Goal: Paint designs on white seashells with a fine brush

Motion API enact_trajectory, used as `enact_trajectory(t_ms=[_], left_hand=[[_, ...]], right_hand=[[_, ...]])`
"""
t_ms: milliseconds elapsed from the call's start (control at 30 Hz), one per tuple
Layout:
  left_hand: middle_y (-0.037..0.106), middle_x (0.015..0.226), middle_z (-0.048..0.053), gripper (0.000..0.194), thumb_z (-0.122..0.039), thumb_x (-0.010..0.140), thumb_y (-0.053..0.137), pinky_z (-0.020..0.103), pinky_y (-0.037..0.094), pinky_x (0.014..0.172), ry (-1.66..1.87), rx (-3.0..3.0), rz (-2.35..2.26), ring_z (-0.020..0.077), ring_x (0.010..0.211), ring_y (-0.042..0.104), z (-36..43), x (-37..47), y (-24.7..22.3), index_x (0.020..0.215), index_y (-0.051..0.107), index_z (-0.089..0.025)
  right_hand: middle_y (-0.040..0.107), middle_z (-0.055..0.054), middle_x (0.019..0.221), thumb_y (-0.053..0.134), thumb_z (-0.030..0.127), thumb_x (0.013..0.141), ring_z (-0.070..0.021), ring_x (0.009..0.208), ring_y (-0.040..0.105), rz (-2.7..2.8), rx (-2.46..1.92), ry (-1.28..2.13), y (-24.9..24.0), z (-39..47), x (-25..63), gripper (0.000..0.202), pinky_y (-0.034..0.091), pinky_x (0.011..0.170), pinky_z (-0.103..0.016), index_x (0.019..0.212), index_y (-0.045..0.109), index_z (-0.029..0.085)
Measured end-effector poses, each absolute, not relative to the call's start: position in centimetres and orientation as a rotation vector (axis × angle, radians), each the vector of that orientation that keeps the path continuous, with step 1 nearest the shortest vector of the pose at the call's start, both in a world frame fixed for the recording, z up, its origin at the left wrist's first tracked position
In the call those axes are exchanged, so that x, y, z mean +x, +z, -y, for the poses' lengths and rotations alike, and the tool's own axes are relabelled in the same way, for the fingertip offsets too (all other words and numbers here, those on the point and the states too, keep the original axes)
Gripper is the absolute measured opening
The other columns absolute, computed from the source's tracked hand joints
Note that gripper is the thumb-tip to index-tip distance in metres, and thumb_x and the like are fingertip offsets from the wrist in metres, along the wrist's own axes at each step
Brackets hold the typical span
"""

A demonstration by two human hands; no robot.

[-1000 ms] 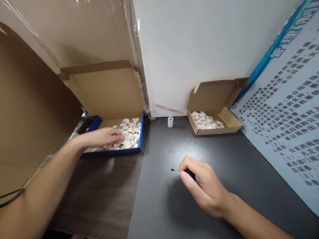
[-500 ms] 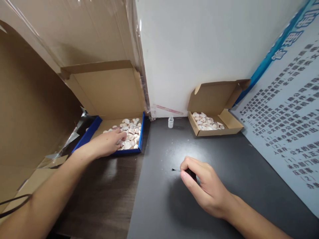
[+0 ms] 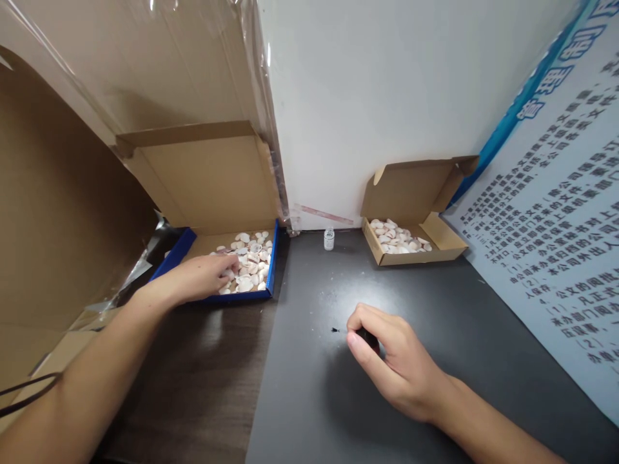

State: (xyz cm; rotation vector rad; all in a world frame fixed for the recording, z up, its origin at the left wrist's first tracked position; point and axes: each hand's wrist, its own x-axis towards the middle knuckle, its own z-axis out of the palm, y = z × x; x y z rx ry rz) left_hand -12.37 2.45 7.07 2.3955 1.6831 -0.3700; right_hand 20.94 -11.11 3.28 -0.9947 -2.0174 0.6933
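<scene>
My left hand point(image 3: 213, 277) reaches palm down into the blue-edged cardboard box point(image 3: 274, 264) at left. Its bent fingers are slightly apart, among the white seashells point(image 3: 251, 263). Their tips are partly hidden, and no shell shows clearly held. Over the dark grey mat, my right hand point(image 3: 394, 357) is closed around a small brush point(image 3: 335, 330) with a black handle. The dark bristles point left, and most of the handle is hidden in the fingers. Beyond the brush, near the wall, stands a small clear glass bottle point(image 3: 329, 240) with a white label, uncapped.
At back right, a second open cardboard box point(image 3: 411, 259) holds seashells point(image 3: 396, 237) in its left part. A white wall point(image 3: 338, 129) rises behind the grey mat point(image 3: 300, 386). A printed poster point(image 3: 546, 238) borders the right side, and large cardboard point(image 3: 58, 193) the left.
The view has shifted slightly. My left hand has drawn a little left among the shells. My right hand and the brush stay in nearly the same place.
</scene>
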Motion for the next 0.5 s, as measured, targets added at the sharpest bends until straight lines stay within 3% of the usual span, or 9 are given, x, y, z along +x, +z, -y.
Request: enact_trajectory(t_ms=[333,500], left_hand=[[0.069,0.095,0.005,0.035,-0.050,0.085,0.049,0.030,0.048,0.072,0.118,2.175,-1.687,0.0210,0.082,0.065,-3.3,-13.3,6.6,0.106,0.054,-0.022],[0.066,0.082,0.004,0.026,-0.043,0.083,0.047,0.030,0.047,0.067,0.057,2.190,-1.692,0.0201,0.073,0.062,-2.5,-13.6,7.3,0.094,0.054,-0.020]], right_hand=[[0.046,0.004,0.068,0.044,0.021,0.096,-0.0101,0.058,0.041,2.030,-1.008,0.687,3.3,11.2,21.0,0.020,0.031,0.056,-0.024,0.076,0.042,0.020],[0.047,0.003,0.068,0.044,0.021,0.096,-0.0102,0.058,0.042,2.041,-1.009,0.695,3.4,11.3,21.0,0.019,0.031,0.057,-0.024,0.076,0.042,0.020]])
